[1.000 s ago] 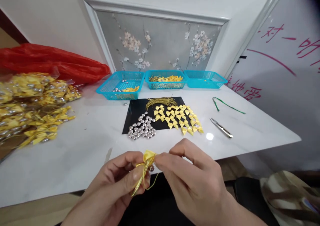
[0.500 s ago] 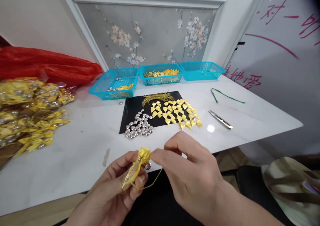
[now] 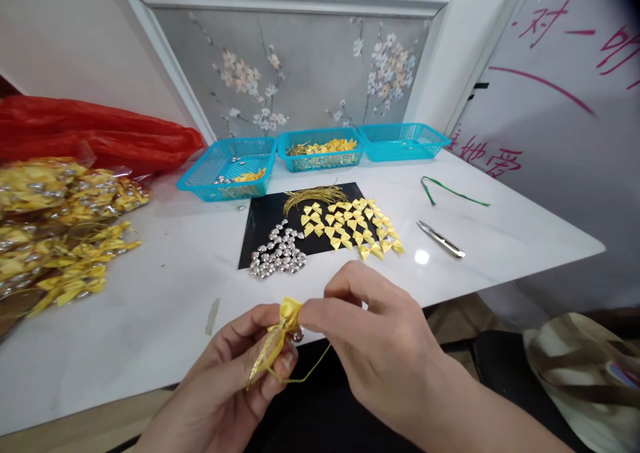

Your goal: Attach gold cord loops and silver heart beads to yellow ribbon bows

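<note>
Near the table's front edge, my left hand (image 3: 240,373) is closed on a yellow ribbon bow (image 3: 290,311). A looped gold cord (image 3: 265,359) hangs from the bow over my fingers. Just below the bow shows a silver bead (image 3: 297,334), close against it. My right hand (image 3: 375,339) is closed at the bow's right side, thumb and forefinger pinched together; its fingertips hide what they pinch. A loose cord end curves from under the bow toward this hand. Beyond my hands lie a heap of silver beads (image 3: 279,256), several yellow bows (image 3: 353,221) and gold cords (image 3: 315,195).
A black mat (image 3: 260,219) lies under the bows and cords. Three blue baskets (image 3: 200,179) line the wall. On the right are thread snippers (image 3: 441,239) and a green ribbon (image 3: 455,195). Bagged bows (image 3: 65,226) and red mesh (image 3: 100,133) fill the left.
My right hand has shifted very slightly at the bow, and the loose cord end reaches a little farther right. The bow and left hand have moved slightly right. The table layout is unchanged.
</note>
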Available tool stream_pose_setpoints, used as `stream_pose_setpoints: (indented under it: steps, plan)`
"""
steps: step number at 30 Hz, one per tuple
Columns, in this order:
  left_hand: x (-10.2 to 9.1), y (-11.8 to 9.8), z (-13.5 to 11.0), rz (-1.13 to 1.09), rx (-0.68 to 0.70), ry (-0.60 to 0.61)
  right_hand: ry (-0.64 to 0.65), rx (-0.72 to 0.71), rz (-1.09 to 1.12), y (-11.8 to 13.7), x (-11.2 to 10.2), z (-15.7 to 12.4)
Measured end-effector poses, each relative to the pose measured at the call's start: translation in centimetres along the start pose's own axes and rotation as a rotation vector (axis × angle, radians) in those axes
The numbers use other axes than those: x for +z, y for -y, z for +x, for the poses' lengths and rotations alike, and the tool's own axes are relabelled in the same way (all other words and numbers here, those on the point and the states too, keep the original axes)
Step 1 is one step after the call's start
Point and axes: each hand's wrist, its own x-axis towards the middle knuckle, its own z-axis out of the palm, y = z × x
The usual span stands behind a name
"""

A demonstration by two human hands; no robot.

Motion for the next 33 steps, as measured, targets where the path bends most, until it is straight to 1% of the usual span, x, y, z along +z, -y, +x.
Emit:
stream_pose_setpoints:
  steps: [3, 5, 8, 11, 12, 13, 15, 19, 21, 24, 26, 30, 33]
  plan:
    - [1.1, -0.2, -0.7, 0.028, 0.046, -0.066, 0.024, 0.073, 0.124, -0.1, 0.1, 0.2]
    - [1.3, -0.1, -0.9, 0.047, 0.069, -0.054, 0.013, 0.108, 0.145, -0.1, 0.2, 0.1]
    - [0.6, 0.1, -0.4, 0.098, 0.121, 0.015, 0.003, 0.127, 0.1, 0.1, 0.4, 0.0]
    - [-0.7, 0.5, 0.5, 0.211, 0.251, 0.097, 0.0, 0.08, 0.042, 0.5, 0.4, -0.1]
    - [-1.1, 0.7, 0.7, 0.249, 0.303, 0.098, -0.006, 0.054, 0.016, 0.5, 0.4, -0.2]
    - [-1.3, 0.9, 0.8, 0.28, 0.354, 0.082, -0.015, 0.026, -0.014, 0.6, 0.4, -0.2]
    - [-1.5, 1.3, 0.8, 0.327, 0.451, 0.01, -0.051, -0.024, -0.076, 0.7, 0.4, -0.2]
    - [-0.7, 2.2, -0.2, 0.426, 0.607, -0.14, -0.082, -0.078, -0.151, 0.7, 0.6, -0.3]
    - [-0.1, 2.4, -0.8, 0.449, 0.654, -0.183, -0.076, -0.087, -0.154, 0.8, 0.7, -0.4]
    - [0.5, 2.6, -1.3, 0.44, 0.715, -0.207, -0.08, -0.081, -0.117, 0.9, 0.8, -0.6]
    - [0.7, 2.7, -1.4, 0.441, 0.752, -0.229, -0.079, -0.048, -0.067, 0.8, 0.9, -0.7]
    - [0.9, 2.9, -1.6, 0.469, 0.799, -0.268, -0.069, 0.105, 0.14, 0.5, 1.0, -0.8]
    - [0.9, 2.9, -1.8, 0.466, 0.796, -0.218, -0.073, 0.184, 0.264, 0.2, 1.2, -0.8]
